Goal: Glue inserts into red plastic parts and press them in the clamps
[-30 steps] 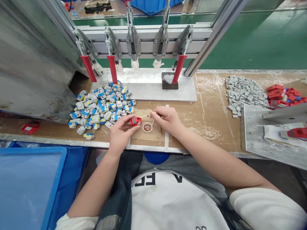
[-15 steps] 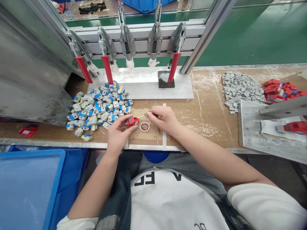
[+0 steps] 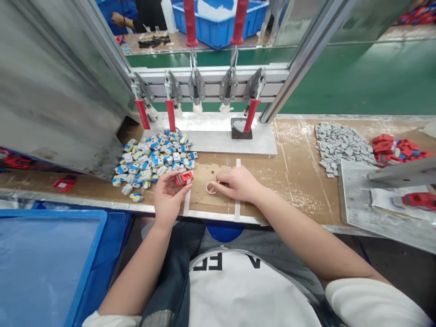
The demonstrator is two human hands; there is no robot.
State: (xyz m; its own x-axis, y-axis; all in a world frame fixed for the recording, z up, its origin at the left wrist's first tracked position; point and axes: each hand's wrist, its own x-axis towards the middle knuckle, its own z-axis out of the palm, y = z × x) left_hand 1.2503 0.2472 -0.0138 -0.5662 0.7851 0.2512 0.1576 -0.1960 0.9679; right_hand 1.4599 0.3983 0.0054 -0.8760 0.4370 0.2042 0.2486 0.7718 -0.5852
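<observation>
My left hand (image 3: 166, 196) holds a small red and grey plastic toy part (image 3: 184, 178) between thumb and fingers, its hollow side turned up. Over a small round cup (image 3: 211, 187) of reddish-brown liquid, my right hand (image 3: 236, 182) is closed in a pinch. The thin stick it held a moment ago is hidden behind the fingers. The cup stands on a piece of cardboard (image 3: 204, 198) taped to the bench. Close behind my left hand lies a heap of white, blue and yellow plastic parts (image 3: 153, 156).
A row of red-handled toggle clamps (image 3: 195, 86) stands over a metal plate (image 3: 218, 141) bearing a dark block (image 3: 237, 135). To the right lie small grey pieces (image 3: 344, 143), red parts (image 3: 388, 147) and a metal fixture (image 3: 361, 200). Blue bins (image 3: 98, 227) stand at lower left; beyond, another person's hand (image 3: 119, 19).
My right hand has drawn back from the red part and come down over the cup. The left hand has tilted the part, bringing its hollow into view. The camera view has tipped upward.
</observation>
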